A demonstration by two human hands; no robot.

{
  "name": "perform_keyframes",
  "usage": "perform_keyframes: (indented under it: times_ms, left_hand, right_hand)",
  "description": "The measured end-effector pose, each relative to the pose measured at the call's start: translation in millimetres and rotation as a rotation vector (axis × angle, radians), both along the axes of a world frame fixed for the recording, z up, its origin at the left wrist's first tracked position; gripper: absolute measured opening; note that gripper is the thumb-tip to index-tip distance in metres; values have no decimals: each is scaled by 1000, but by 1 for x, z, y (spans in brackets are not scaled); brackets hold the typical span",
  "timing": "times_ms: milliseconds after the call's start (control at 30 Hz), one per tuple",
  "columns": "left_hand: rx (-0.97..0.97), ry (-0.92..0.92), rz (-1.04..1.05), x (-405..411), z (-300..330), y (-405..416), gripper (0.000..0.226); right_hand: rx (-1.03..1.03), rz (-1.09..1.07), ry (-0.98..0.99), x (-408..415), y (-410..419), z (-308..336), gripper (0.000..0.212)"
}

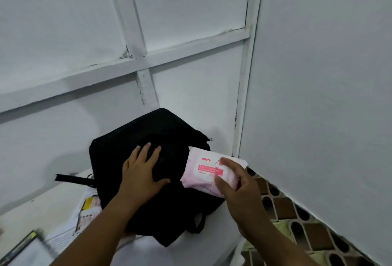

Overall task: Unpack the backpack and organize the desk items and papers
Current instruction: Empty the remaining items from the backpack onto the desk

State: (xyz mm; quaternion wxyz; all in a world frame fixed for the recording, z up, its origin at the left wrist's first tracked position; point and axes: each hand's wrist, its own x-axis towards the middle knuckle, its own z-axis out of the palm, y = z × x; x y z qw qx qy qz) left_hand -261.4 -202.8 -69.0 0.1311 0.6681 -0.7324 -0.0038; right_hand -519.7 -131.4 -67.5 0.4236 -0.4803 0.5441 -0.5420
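Black fabric fills the middle of the view: a backpack (152,181) lies on a white desk (48,208) that is pushed into the corner of a room with white panelled walls (191,32). The person's left hand (141,172) rests flat on top of the backpack, palm down, with the fingers spread apart and the thumb stretched out to the right; it grips nothing. The right hand (239,183) is just beside the backpack's right edge and holds a soft pink and white pack of wipes (203,170), with the thumb laid across the printed front and the fingers curled around the far side. The pack is tilted, its upper end overlapping the backpack and its lower end in the palm. A black strap (72,180) sticks out from the backpack's left side and lies on the desk. Printed papers (89,208), one showing a yellow band, lie partly tucked under the backpack's lower left corner. At the bottom left edge sits a dark-framed flat object (23,248), blurred and hard to identify. To the right of the desk, a patterned floor (297,212) of brown, black and pale tiles is visible.
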Motion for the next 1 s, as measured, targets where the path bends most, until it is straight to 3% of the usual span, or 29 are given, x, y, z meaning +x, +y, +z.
perform_keyframes:
  times_ms: [100, 300, 400, 567, 700, 867, 933, 1000]
  left_hand:
    - [-20, 28, -45, 3, 0, -13, 100]
    - [-168, 177, -181, 19, 30, -19, 70]
    - [-179, 309, -108, 21, 59, -23, 62]
    - [-188, 313, 8, 24, 93, -33, 49]
    - [-204, 290, -8, 27, 109, -42, 44]
    - [-151, 178, -99, 30, 119, -50, 51]
    - [-155, 170, -123, 34, 122, -51, 51]
    - [-183, 197, -130, 39, 126, -53, 49]
  right_hand:
    - [17, 16, -34, -6, -4, -3, 36]
    - [146, 123, -194, 0, -23, -10, 43]
    - [177, 191, -228, 11, -33, -10, 46]
    - [194, 228, -287, 42, -58, -6, 47]
    - [224, 220, -476, 73, -82, -11, 71]
    - [8, 318, -129, 104, -97, -31, 89]
    - [-83, 395, 178, 106, -101, -36, 91]
    - [-124, 421, 626, 99, -107, -39, 85]
